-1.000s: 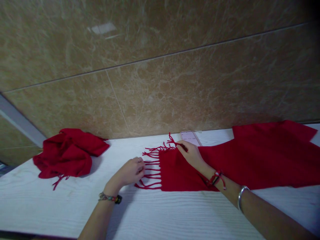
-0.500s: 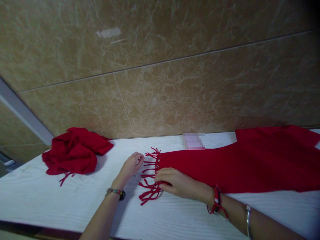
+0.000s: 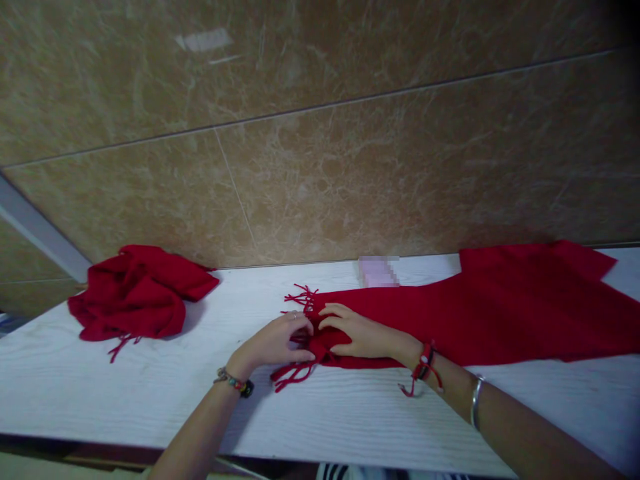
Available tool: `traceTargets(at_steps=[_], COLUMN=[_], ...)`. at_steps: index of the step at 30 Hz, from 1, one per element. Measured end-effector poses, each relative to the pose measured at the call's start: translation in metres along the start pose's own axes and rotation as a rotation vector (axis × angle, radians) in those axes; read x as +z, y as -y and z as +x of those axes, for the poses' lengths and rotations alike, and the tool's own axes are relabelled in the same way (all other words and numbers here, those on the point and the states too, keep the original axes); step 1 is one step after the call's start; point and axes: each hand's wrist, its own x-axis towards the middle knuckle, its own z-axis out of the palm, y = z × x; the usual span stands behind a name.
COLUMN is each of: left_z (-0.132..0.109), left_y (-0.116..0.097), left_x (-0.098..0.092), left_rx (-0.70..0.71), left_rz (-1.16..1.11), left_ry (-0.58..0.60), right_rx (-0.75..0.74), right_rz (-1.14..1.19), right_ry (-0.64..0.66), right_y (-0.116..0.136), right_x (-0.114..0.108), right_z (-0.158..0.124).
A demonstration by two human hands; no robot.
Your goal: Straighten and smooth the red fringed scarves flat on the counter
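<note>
Hands are meeting right at the fringed end of the long red scarf point(image 3: 475, 320), which is lying stretched along the white surface point(image 3: 150, 407) from the middle out to the right edge. The left hand point(image 3: 273, 343) is curling over the bunched end, fingers point(image 3: 299, 325) clenched on the cloth, likely gathering it where the fringe point(image 3: 290, 377) is spilling out underneath. The right hand point(image 3: 357, 333) is resting on top just beside it, fingers bent and pressing down, probably pinning the fabric so it is not sliding; whether it is pinching a fold, I cannot tell. More tassels are poking up behind the knuckles. Off to the left, well apart, a second scarf point(image 3: 135, 297) is sitting in a crumpled heap against the wall point(image 3: 320, 167), and a blurred phone point(image 3: 379, 272) is lying by that wall behind the hands.
</note>
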Motion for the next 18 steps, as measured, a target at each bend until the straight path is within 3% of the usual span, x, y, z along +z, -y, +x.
traceTargets(at_steps=[6, 12, 15, 18], left_z=[-0.001, 0.002, 0.002, -0.001], left_y=[-0.001, 0.002, 0.008, 0.018], left_x=[-0.002, 0.000, 0.000, -0.001], left_rx=[0.045, 0.002, -0.040, -0.087], left_rz=[0.002, 0.012, -0.006, -0.048], left_ry=[0.103, 0.044, 0.030, 0.055], right_rx=[0.023, 0.067, -0.013, -0.132], right_rz=[-0.065, -0.352, -0.416, -0.462], right_ry=[0.079, -0.025, -0.082, 0.005], right_y=[0.022, 0.029, 0.031, 0.035], right_x=[-0.005, -0.002, -0.006, -0.007], right_z=[-0.012, -0.019, -0.020, -0.023])
